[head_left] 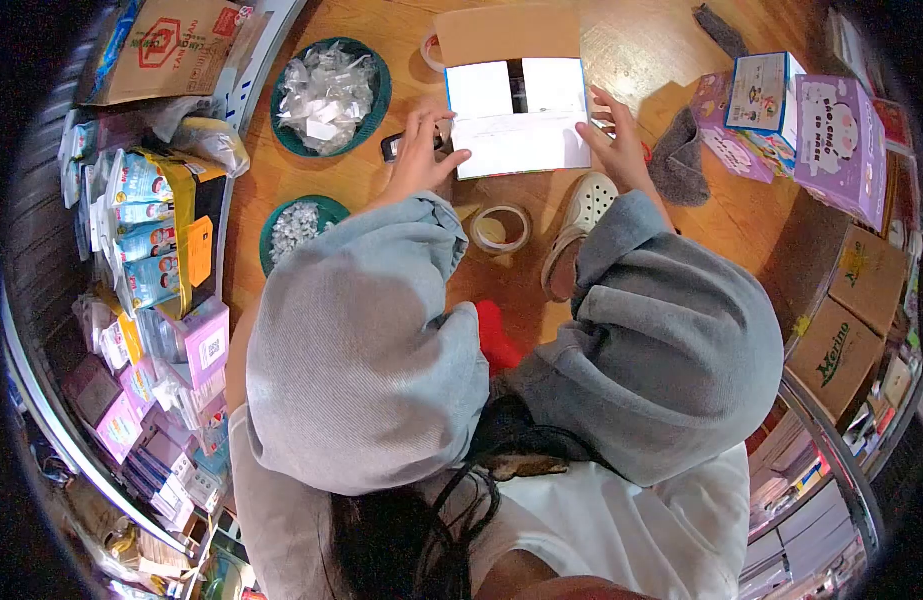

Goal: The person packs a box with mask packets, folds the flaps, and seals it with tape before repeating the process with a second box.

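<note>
Both hands (422,150) (619,148) flanking the box (520,118).

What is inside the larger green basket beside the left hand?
The larger green basket holds a heap of small clear plastic packets, reaching about to the rim. The packets' contents and the basket's bottom are covered and cannot be seen.

Light: warm, fairly bright, from overhead
Glare: on white box flaps (522,115)
Edges: heavy fisheye warp, black vignette corners
Focus: centre sharp, rim soft
</note>
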Available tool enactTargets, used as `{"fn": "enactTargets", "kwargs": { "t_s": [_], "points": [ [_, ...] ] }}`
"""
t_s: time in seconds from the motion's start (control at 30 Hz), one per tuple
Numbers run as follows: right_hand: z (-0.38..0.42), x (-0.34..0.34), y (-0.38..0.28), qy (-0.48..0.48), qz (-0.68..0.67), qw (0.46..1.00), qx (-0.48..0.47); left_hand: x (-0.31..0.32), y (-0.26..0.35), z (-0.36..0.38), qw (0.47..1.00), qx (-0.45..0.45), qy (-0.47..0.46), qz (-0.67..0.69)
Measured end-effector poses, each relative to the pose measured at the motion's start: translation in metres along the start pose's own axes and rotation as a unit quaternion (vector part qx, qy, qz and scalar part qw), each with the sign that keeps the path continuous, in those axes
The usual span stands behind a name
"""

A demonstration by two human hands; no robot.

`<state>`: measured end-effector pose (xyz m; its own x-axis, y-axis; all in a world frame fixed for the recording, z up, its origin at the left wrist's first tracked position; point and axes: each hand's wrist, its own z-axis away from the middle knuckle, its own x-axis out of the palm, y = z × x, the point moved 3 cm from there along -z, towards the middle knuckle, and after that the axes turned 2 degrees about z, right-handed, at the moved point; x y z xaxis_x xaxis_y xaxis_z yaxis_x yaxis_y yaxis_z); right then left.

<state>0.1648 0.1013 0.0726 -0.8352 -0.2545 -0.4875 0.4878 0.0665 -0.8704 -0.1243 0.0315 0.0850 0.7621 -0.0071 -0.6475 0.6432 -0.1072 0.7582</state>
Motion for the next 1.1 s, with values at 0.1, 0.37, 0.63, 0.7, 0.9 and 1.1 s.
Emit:
{"fn": "enactTargets", "kwargs": {
  "t_s": [0.1, 0.37, 0.63, 0.7, 0.9, 1.1],
  "points": [
    [-0.002, 0.006, 0.010, -0.019, -0.051, 0.997, 0.051, 0.002, -0.003, -0.001, 0.998, -0.037, -0.033, 0.042],
    [-0.004, 0.011, 0.037, -0.034, -0.154, 0.978, 0.139, 0.003, -0.004, -0.004, 0.992, -0.103, -0.052, 0.059],
    [0.002, 0.010, 0.031, -0.022, -0.148, 0.979, 0.140, 0.001, -0.009, -0.009, 0.995, -0.070, -0.036, 0.067],
    [-0.002, 0.016, 0.045, -0.044, -0.194, 0.971, 0.133, 0.002, -0.020, -0.016, 0.998, -0.002, 0.009, 0.065],
    [0.001, 0.013, 0.021, -0.075, -0.225, 0.957, 0.169, -0.042, 0.021, -0.110, 0.977, 0.160, 0.065, -0.125],
    [-0.002, 0.009, 0.017, -0.080, -0.206, 0.956, 0.194, -0.029, 0.028, -0.130, 0.947, 0.214, 0.018, -0.240]
  ]
}}
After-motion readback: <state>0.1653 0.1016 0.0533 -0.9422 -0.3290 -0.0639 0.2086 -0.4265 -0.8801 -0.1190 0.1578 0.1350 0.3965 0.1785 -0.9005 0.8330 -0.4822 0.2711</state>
